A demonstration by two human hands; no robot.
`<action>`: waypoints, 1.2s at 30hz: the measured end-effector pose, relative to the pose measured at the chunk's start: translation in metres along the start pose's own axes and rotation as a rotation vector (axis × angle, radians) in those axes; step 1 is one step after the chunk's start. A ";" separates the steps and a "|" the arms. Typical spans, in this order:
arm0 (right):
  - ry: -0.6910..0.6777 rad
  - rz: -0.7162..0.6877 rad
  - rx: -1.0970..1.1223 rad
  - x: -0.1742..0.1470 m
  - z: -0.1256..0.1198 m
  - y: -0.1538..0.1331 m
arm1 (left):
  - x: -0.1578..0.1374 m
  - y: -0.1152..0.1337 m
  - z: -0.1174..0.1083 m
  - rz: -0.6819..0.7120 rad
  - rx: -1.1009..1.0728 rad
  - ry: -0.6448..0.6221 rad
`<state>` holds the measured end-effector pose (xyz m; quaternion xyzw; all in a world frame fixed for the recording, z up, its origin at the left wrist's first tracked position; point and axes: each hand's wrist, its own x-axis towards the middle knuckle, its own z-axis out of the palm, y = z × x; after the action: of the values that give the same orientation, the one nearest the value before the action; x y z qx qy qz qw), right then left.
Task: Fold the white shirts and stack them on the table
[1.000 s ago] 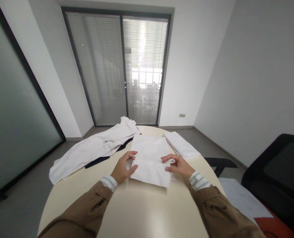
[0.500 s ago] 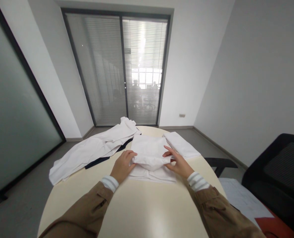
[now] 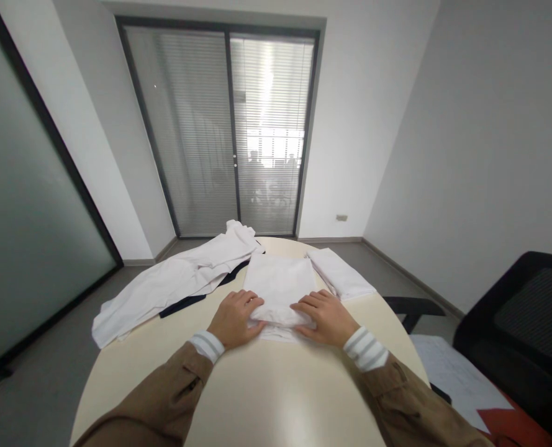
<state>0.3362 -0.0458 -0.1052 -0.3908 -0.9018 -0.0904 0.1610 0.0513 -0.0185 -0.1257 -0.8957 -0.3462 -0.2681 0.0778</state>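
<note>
A white garment (image 3: 280,279), folded into a rough rectangle, lies on the pale round table (image 3: 276,385) in front of me. Its near edge is bunched into a rolled fold. My left hand (image 3: 236,316) grips the left end of that fold, fingers on top and thumb at the near side. At the right end, my right hand (image 3: 325,315) holds the cloth the same way. Below the fold, a strip of the garment's lower layers shows between my thumbs.
Unfolded white clothing (image 3: 173,279) is spread along the table's left side, with dark navy fabric (image 3: 182,305) under it. A folded white cloth (image 3: 341,273) rests at the right edge. Beyond the table's right side stands a black office chair (image 3: 518,316), near papers (image 3: 452,369) and something red.
Both hands have moved nearer to me and lowered, bringing the garment's fold down over its near edge. My right hand's fingers have closed further onto the cloth.
</note>
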 end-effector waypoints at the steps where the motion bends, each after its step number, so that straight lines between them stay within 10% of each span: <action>1: -0.005 0.013 -0.030 0.002 0.002 -0.003 | 0.000 0.000 0.001 0.000 -0.006 0.009; 25: -0.133 0.157 -0.242 0.019 0.018 -0.048 | 0.003 0.005 0.015 0.109 0.095 -0.267; 36: -0.197 0.115 -0.102 0.019 0.009 -0.057 | -0.003 -0.003 0.024 0.223 0.057 -0.182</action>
<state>0.2802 -0.0686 -0.1085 -0.4566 -0.8835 -0.0880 0.0565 0.0572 -0.0103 -0.1475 -0.9467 -0.2574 -0.1654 0.1006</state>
